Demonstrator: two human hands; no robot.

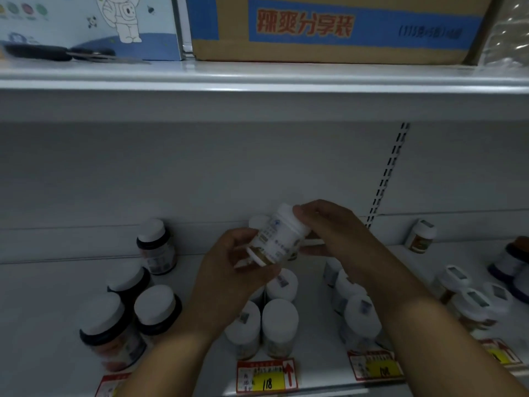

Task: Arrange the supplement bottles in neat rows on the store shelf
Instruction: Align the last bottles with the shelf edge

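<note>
A white supplement bottle (279,234) is held tilted above the white shelf (57,296), its cap pointing up and away. My left hand (229,270) grips its lower end and my right hand (323,227) grips its cap end. Below the hands stand white-capped bottles (279,322) in short rows, partly hidden by my left wrist. Dark bottles with white caps (156,308) stand to the left, and another row of white bottles (359,319) stands to the right under my right forearm.
More bottles (472,305) crowd the far right, one small bottle (420,235) stands alone at the back. Red and yellow price tags (266,376) line the shelf's front edge. The upper shelf (257,78) carries a cardboard box (337,27) and a blue-white carton (94,24).
</note>
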